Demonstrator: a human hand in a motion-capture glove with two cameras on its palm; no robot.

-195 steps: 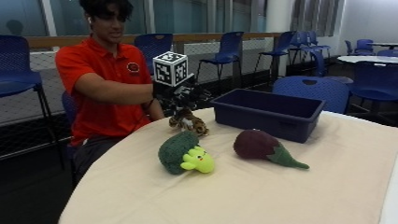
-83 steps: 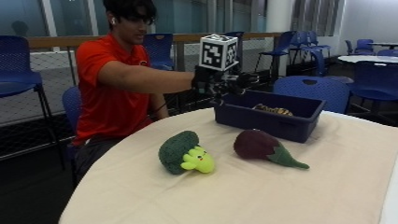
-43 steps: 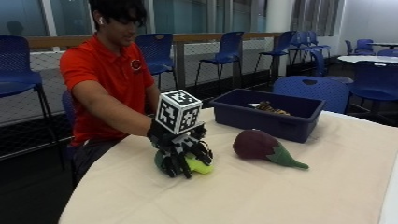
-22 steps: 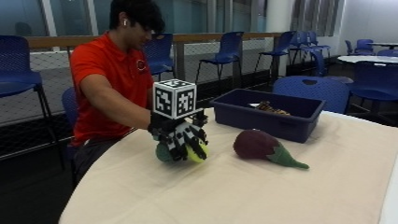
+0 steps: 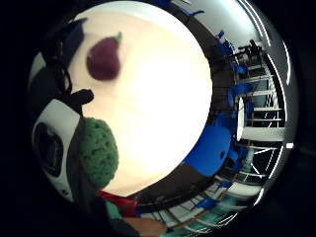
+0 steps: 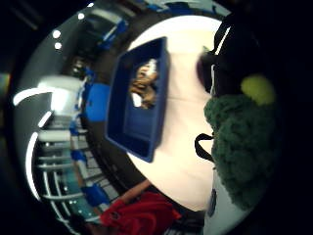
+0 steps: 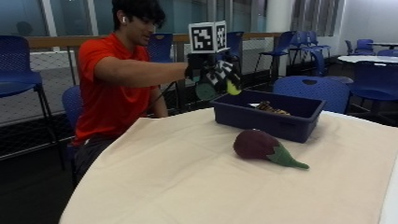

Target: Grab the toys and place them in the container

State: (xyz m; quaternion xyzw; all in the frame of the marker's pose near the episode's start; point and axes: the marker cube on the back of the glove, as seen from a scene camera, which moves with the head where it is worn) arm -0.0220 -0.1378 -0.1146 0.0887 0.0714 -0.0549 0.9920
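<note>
Gripping the green broccoli toy (image 7: 210, 88) with curled fingers, the gloved right hand (image 7: 214, 74) is raised in the outside view, above the near-left corner of the blue container (image 7: 268, 114). The toy's yellow part shows beside the fingers. A brown striped toy (image 7: 271, 108) lies inside the container. The purple eggplant toy (image 7: 264, 147) lies on the cream tablecloth (image 7: 187, 186), just in front of the container and apart from it. The person in a red shirt sits behind the table.

Little finger side palm view: the broccoli toy (image 5: 98, 150) sits against the palm at the picture's edge. The eggplant toy (image 5: 103, 58) lies on the cloth (image 5: 163, 98), well apart.

Thumb side palm view: the broccoli toy (image 6: 242, 142) fills one side, close to the palm. The container (image 6: 139, 98) stands on the cloth, holding the striped toy (image 6: 144, 88).
</note>
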